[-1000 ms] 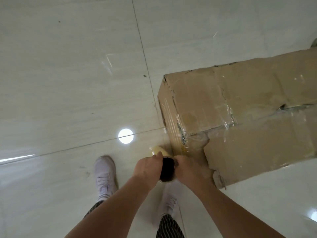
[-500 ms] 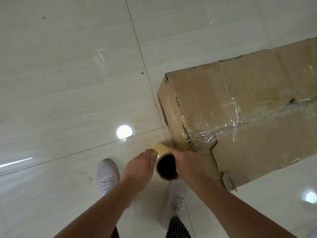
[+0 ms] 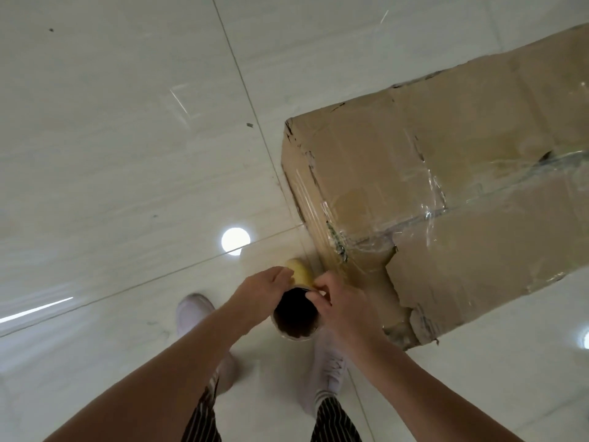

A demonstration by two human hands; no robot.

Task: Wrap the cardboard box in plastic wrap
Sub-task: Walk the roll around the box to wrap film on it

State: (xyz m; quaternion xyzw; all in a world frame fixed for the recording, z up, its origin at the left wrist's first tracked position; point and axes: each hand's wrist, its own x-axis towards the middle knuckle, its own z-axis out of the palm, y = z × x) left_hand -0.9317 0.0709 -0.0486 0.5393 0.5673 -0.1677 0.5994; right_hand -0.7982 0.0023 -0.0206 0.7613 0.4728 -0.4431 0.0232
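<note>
**Mia:** Where is the cardboard box (image 3: 446, 202)?

**Tom:** It sits on the shiny floor (image 3: 127, 154). It fills the right half of the frame and runs up to the upper right corner. The corner near the bottom of the frame is torn and bent.

**Mia:** Is there any plastic wrap (image 3: 424, 199) on it?

**Tom:** Yes. Clear, shiny wrap lies over the top of the box and down the end that faces left.

**Mia:** And the roll (image 3: 294, 327)?

**Tom:** It is low in the middle of the frame, just beside the box's left end. Its dark round hole points up at us.

**Mia:** Who holds it?

**Tom:** Both hands do. The left hand (image 3: 258, 295) has its fingers curled round the left side. The right hand (image 3: 338, 301) grips the right side, and its fingertips pinch the rim.

**Mia:** What else is there?

**Tom:** Two white shoes (image 3: 194, 314) stand under the arms, with striped trousers (image 3: 334, 419) at the bottom edge. A round light spot (image 3: 236, 241) glows on the floor above the left hand.
</note>
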